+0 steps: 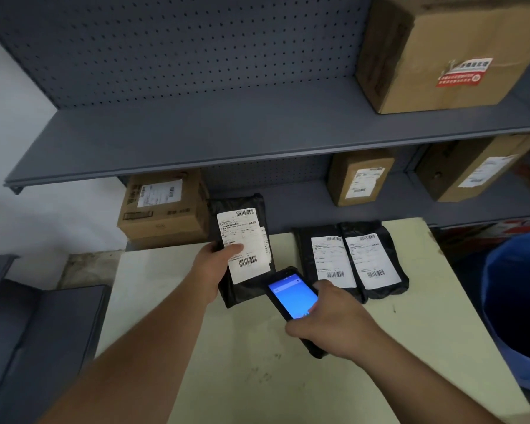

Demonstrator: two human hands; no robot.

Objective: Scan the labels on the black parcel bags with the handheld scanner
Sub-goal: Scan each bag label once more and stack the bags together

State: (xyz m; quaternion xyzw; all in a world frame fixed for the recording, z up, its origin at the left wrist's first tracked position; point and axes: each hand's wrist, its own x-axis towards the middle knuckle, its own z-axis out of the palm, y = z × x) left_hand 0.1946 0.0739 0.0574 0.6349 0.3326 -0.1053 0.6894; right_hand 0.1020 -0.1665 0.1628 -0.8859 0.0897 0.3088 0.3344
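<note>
My left hand (216, 264) grips a black parcel bag (245, 289) by its left edge, holding it tilted up above the table with its white label (245, 243) facing me. My right hand (328, 319) holds the handheld scanner (291, 296), its blue screen lit and its top end just under the label's lower barcode. Two more black parcel bags, the nearer one (325, 258) and the one to its right (377, 258), lie flat side by side on the pale table (257, 377), labels up.
Grey metal shelving (196, 139) with a pegboard back stands behind the table. Cardboard boxes sit on it: a large box at upper right (441, 50), one behind the held bag (162, 209), two further right (358, 179). A blue bin (514, 307) stands right of the table.
</note>
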